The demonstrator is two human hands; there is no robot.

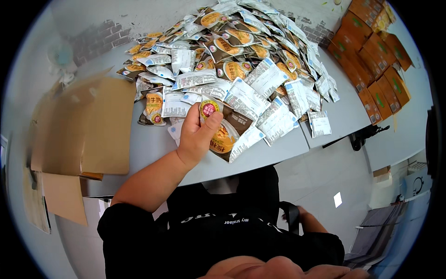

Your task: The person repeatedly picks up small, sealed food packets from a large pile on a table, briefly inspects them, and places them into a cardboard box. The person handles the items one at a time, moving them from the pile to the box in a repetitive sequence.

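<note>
My left hand (193,142) is closed around a brown and orange snack packet (225,137), with the thumb across its front. The packet is held at the near edge of a large heap of similar packets (232,69); some lie brown side up, others show white printed backs. Low on the right, beside my body, my right hand (303,215) is partly hidden behind a black strap (292,217). Its fingers do not show well enough to tell whether they hold anything.
The heap covers much of the grey table (153,160). An open cardboard box (108,125) stands at the table's left end. Several orange-brown cartons (367,56) are stacked at the far right. Behind the table is a pale wall with a painted brick pattern (109,37).
</note>
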